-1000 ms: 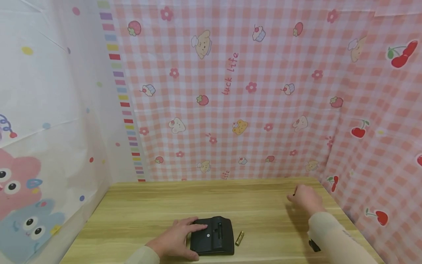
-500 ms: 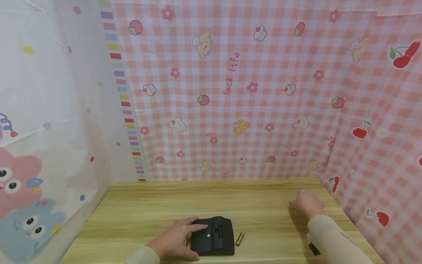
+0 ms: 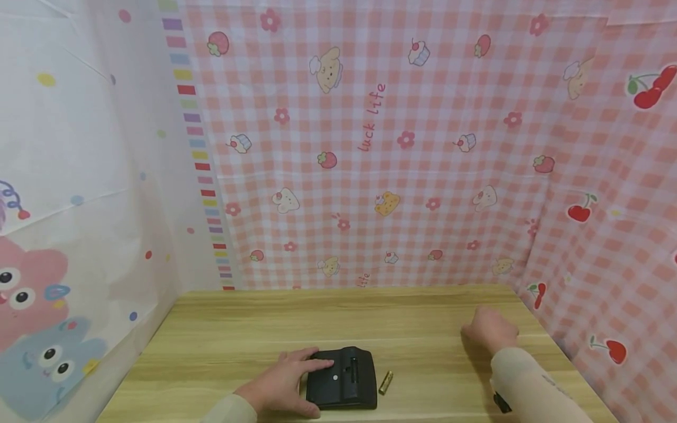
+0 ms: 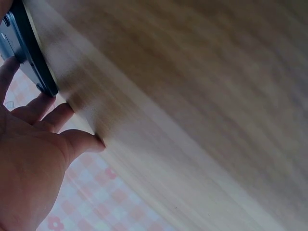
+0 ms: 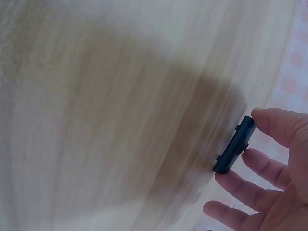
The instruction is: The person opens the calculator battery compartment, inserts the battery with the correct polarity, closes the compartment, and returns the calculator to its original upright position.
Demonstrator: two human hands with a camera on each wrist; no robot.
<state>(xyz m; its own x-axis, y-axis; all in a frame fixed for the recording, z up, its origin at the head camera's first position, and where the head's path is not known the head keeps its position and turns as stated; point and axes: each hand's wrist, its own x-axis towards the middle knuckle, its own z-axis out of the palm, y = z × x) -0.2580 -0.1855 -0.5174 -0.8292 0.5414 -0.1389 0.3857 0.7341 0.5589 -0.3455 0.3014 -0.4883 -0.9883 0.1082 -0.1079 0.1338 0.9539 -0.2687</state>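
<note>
A black device [image 3: 365,385], like a calculator lying face down, shows an uncovered battery slot on its upper side. My left hand [image 3: 285,382] rests on its left part, one finger stretched over the back and the thumb at the near left corner. In the left wrist view, the device's dark edge [image 4: 36,53] meets the fingertips. Just right of the device lies a gold-coloured battery [image 3: 385,382]. Far right, my right hand [image 3: 492,329] hides what it holds in the head view. The right wrist view reveals a small black battery cover [image 5: 234,145] with side tabs, pinched between thumb and fingers.
The wood-grain table [image 3: 254,320] bears everything. Behind it hangs a pink checked cloth [image 3: 349,182], and the cloth continues down the right side. A white printed cloth [image 3: 106,176] borders the left. A black object [image 3: 501,403] sits under the right wrist.
My right hand has lowered slightly toward me and turned, and the dark piece glimpsed at its fingers is now hidden in the head view. Left hand, device and battery stay put.
</note>
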